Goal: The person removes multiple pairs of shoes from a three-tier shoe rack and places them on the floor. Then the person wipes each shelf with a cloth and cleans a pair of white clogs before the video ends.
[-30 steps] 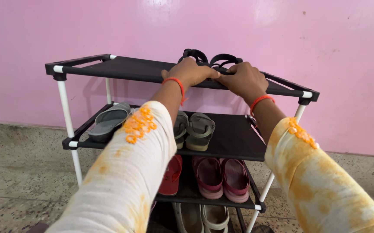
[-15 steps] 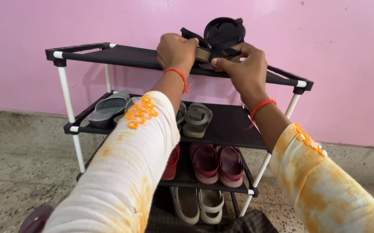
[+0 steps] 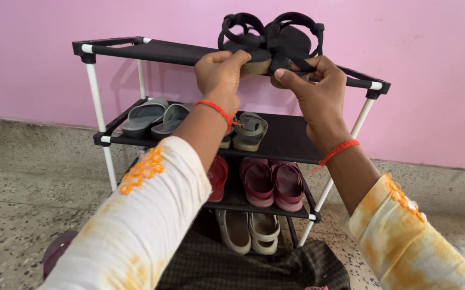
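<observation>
Both hands, left hand [image 3: 219, 72] and right hand [image 3: 313, 86], grip a pair of black strappy sandals [image 3: 270, 40] just above the top shelf [image 3: 152, 51] of a shoe rack

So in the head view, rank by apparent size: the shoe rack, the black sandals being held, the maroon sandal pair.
1. Shoe rack, clearly largest.
2 and 3. Black sandals and maroon sandal pair look alike in size; the black ones sit nearer the camera, so no ranking.
</observation>
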